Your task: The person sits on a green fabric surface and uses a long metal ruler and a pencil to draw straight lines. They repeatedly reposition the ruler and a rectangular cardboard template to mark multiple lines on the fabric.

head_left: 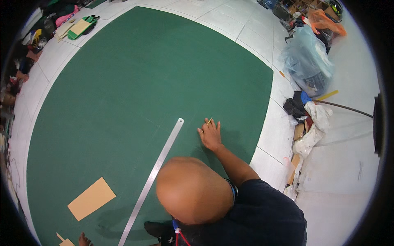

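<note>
Neither of my hands can be made out for certain. A co-worker in a dark top leans over a large green sheet. One co-worker's hand rests on it with fingers spread and a thin yellow pencil-like stick between them. Left of that hand a long metal ruler lies slantwise, its lower end cut off by the picture's edge. Farther left is a flat tan rectangular piece. At the bottom edge, fingertips show beside another tan piece; whose they are, I cannot tell.
White floor tiles border the green sheet. Along the right wall lie a bluish clear plastic bag, an orange bag and pale cloth. A green-edged tan pad and assorted clutter line the left side.
</note>
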`<action>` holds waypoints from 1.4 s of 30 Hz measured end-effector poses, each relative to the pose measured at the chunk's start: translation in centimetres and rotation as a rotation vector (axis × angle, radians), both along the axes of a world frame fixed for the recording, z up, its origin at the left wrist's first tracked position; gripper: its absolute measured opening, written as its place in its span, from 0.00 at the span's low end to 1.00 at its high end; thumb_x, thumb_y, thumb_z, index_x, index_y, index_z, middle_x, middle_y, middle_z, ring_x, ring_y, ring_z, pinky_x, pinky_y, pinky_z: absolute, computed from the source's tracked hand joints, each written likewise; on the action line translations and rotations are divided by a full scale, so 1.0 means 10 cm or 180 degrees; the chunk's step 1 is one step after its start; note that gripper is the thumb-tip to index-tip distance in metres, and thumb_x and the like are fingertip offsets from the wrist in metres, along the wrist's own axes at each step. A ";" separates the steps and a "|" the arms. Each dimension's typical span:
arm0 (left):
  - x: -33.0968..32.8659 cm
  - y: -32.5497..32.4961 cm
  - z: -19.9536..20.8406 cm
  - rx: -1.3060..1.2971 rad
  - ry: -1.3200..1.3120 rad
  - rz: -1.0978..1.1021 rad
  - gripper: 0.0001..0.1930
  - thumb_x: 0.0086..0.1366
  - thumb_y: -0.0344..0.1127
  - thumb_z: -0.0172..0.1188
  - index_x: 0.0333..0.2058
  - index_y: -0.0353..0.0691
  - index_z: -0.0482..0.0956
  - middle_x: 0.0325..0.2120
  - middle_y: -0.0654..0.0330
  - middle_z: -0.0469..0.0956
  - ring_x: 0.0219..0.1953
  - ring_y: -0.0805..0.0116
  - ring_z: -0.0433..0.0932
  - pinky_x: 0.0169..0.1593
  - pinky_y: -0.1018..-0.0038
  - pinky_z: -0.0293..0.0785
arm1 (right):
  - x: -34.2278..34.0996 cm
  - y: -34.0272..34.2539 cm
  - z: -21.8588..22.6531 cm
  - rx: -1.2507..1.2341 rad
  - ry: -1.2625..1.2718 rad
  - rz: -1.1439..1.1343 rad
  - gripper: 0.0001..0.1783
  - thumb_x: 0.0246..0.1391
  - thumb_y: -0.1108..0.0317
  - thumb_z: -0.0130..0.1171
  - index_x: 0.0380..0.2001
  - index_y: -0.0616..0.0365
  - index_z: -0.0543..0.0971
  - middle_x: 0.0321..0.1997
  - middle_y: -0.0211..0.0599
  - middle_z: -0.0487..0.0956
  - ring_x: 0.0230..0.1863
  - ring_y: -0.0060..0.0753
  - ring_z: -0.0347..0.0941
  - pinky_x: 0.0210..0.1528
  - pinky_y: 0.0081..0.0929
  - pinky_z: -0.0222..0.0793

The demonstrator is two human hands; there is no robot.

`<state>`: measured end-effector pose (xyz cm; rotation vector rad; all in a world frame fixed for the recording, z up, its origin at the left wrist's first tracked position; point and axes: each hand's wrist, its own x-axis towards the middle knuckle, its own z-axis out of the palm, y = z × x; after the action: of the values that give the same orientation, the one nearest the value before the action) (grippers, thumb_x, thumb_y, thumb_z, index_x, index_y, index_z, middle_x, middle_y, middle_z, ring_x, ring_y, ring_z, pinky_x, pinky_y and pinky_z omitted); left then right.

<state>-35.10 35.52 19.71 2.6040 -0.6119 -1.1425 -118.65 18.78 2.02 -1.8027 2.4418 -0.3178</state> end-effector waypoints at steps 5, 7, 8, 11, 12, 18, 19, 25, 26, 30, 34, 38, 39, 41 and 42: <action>0.65 0.21 -0.35 -0.0147 0.0332 0.0841 0.27 0.73 0.47 0.51 0.69 0.51 0.68 0.65 0.53 0.70 0.61 0.53 0.73 0.58 0.53 0.75 | 0.04 -0.26 0.04 0.0014 0.0029 -0.0129 0.18 0.70 0.53 0.51 0.46 0.58 0.75 0.70 0.52 0.68 0.74 0.59 0.57 0.75 0.68 0.39; 0.59 0.21 -0.23 0.0156 0.0236 0.0600 0.34 0.70 0.54 0.52 0.72 0.54 0.58 0.69 0.56 0.62 0.66 0.54 0.65 0.63 0.50 0.67 | 0.19 -0.43 0.18 -0.0012 -0.0164 0.0048 0.20 0.69 0.52 0.50 0.49 0.59 0.77 0.72 0.52 0.66 0.75 0.57 0.55 0.76 0.67 0.39; 0.59 0.18 -0.21 0.0373 0.0372 0.0430 0.41 0.68 0.61 0.51 0.75 0.55 0.49 0.73 0.57 0.53 0.71 0.53 0.57 0.68 0.47 0.59 | 0.22 -0.50 0.18 -0.0128 -0.0147 0.0194 0.21 0.69 0.52 0.50 0.49 0.59 0.77 0.72 0.51 0.66 0.75 0.57 0.56 0.76 0.66 0.39; 0.53 0.13 -0.23 0.0444 0.0295 0.0431 0.46 0.67 0.67 0.52 0.75 0.54 0.46 0.71 0.57 0.51 0.69 0.52 0.54 0.67 0.46 0.55 | 0.39 -0.71 0.11 -0.0317 -0.0087 0.0569 0.21 0.70 0.52 0.48 0.49 0.59 0.76 0.71 0.51 0.67 0.75 0.57 0.56 0.76 0.65 0.39; 0.50 0.09 -0.29 0.0356 0.0139 0.0551 0.44 0.67 0.66 0.53 0.74 0.53 0.49 0.68 0.56 0.54 0.65 0.53 0.57 0.63 0.47 0.57 | 0.43 -0.79 0.08 -0.0283 -0.0042 0.0643 0.21 0.71 0.52 0.48 0.48 0.59 0.76 0.71 0.51 0.67 0.75 0.57 0.55 0.77 0.64 0.39; 0.60 0.08 -0.48 0.0326 -0.0690 0.0959 0.37 0.68 0.62 0.59 0.68 0.47 0.65 0.50 0.51 0.72 0.44 0.54 0.73 0.44 0.52 0.71 | 0.59 -1.13 0.08 0.0369 -0.0150 0.0555 0.22 0.70 0.53 0.49 0.53 0.59 0.76 0.71 0.50 0.68 0.73 0.53 0.59 0.77 0.65 0.38; 0.61 0.12 -0.46 0.0276 -0.0577 0.0941 0.37 0.68 0.60 0.59 0.67 0.44 0.65 0.52 0.51 0.72 0.47 0.53 0.73 0.45 0.51 0.71 | 0.57 -1.16 0.10 0.0441 -0.0213 0.0508 0.21 0.70 0.53 0.49 0.53 0.59 0.76 0.70 0.51 0.69 0.73 0.53 0.60 0.77 0.65 0.38; 0.60 0.04 -0.57 0.0117 -0.0223 0.0913 0.33 0.66 0.58 0.60 0.61 0.44 0.68 0.45 0.57 0.70 0.43 0.59 0.71 0.42 0.55 0.69 | 0.48 -1.01 -0.01 -0.0062 0.0165 0.0754 0.18 0.68 0.56 0.52 0.49 0.60 0.75 0.66 0.51 0.73 0.69 0.55 0.64 0.74 0.69 0.44; 0.67 0.10 -0.55 0.0087 -0.0312 0.0981 0.31 0.66 0.58 0.61 0.60 0.45 0.69 0.43 0.59 0.69 0.41 0.60 0.70 0.41 0.55 0.69 | 0.60 -1.08 0.08 0.0269 0.0173 0.0769 0.19 0.69 0.55 0.51 0.51 0.60 0.75 0.68 0.52 0.71 0.71 0.56 0.62 0.75 0.68 0.42; 0.74 0.13 -0.56 0.0098 -0.0204 0.0944 0.29 0.65 0.59 0.61 0.59 0.51 0.70 0.41 0.62 0.68 0.36 0.63 0.69 0.36 0.59 0.67 | 0.71 -1.47 0.28 0.0454 0.0143 0.1042 0.21 0.69 0.56 0.49 0.55 0.58 0.74 0.73 0.52 0.65 0.75 0.58 0.56 0.77 0.67 0.38; 0.57 0.03 -0.65 0.0083 -0.0207 0.0959 0.27 0.66 0.57 0.62 0.56 0.48 0.71 0.37 0.63 0.69 0.34 0.63 0.71 0.32 0.59 0.68 | 0.71 -1.87 0.19 0.0120 0.0342 0.1568 0.21 0.69 0.55 0.47 0.56 0.56 0.72 0.73 0.49 0.66 0.76 0.58 0.55 0.76 0.68 0.40; 0.54 0.23 -0.43 -0.0077 -0.0305 0.1099 0.25 0.65 0.55 0.62 0.54 0.47 0.72 0.34 0.65 0.68 0.32 0.66 0.70 0.31 0.61 0.67 | 1.11 -2.06 0.26 0.1025 0.0285 0.1650 0.24 0.69 0.55 0.45 0.61 0.56 0.70 0.75 0.49 0.64 0.78 0.59 0.53 0.77 0.68 0.36; 0.53 0.29 -0.39 -0.0138 -0.0323 0.1116 0.25 0.65 0.54 0.62 0.53 0.46 0.72 0.33 0.65 0.68 0.32 0.66 0.69 0.31 0.61 0.67 | 1.16 -2.12 0.30 0.1174 0.0404 0.1638 0.24 0.69 0.56 0.45 0.62 0.56 0.69 0.75 0.49 0.63 0.77 0.59 0.53 0.77 0.68 0.36; 0.52 0.34 -0.32 -0.0048 -0.0366 0.1122 0.24 0.65 0.53 0.63 0.53 0.46 0.72 0.33 0.65 0.68 0.32 0.67 0.70 0.32 0.61 0.67 | 1.23 -2.22 0.36 0.1260 0.0499 0.1665 0.24 0.68 0.56 0.45 0.62 0.56 0.69 0.75 0.48 0.63 0.77 0.60 0.53 0.77 0.68 0.35; 0.51 0.34 -0.30 -0.0013 -0.0378 0.1120 0.24 0.65 0.53 0.64 0.52 0.46 0.73 0.33 0.65 0.69 0.31 0.67 0.70 0.32 0.62 0.68 | 1.25 -2.26 0.38 0.1200 0.0471 0.1706 0.24 0.68 0.57 0.46 0.62 0.55 0.69 0.76 0.48 0.62 0.77 0.61 0.53 0.77 0.69 0.35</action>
<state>-30.01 38.92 16.70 2.6489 -0.1631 -0.8803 -106.17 -3.86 5.87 -2.2390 1.8164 0.3046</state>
